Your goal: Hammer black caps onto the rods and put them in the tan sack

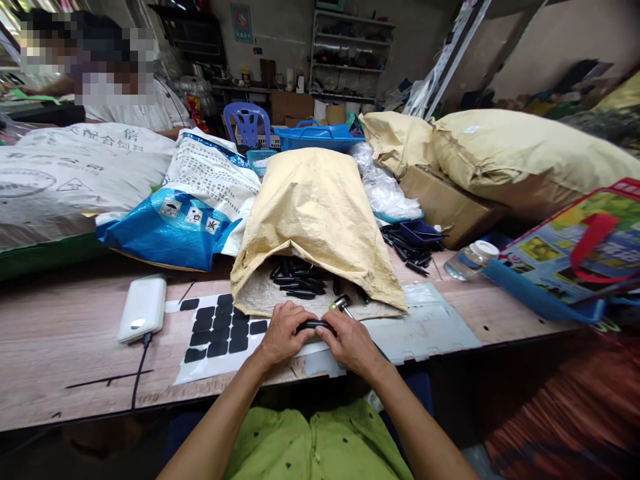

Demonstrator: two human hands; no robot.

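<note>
Between my two hands lies a slim black tube-like piece [314, 324], held level just above the table's front edge. The fingers of my left hand [286, 333] are closed round its left end, and my right hand [351, 339] grips its right end. A shiny metal tool [341, 302] with a yellow-green part shows right behind my right hand; whether that hand touches it I cannot tell. Just beyond, the open mouth of a tan sack [315, 200] faces me, with several similar black pieces [300, 280] inside. Left of my left hand, black patches [220, 327] sit on a white sheet.
A white power bank [143, 308] with a cable lies to the left. Behind it are a blue-white sack [185, 207] and white sacks [75, 180]. To the right stand a jar [470, 260], a pile of black pieces [407, 250] and a carton [445, 200]. Another person [120, 87] sits back left.
</note>
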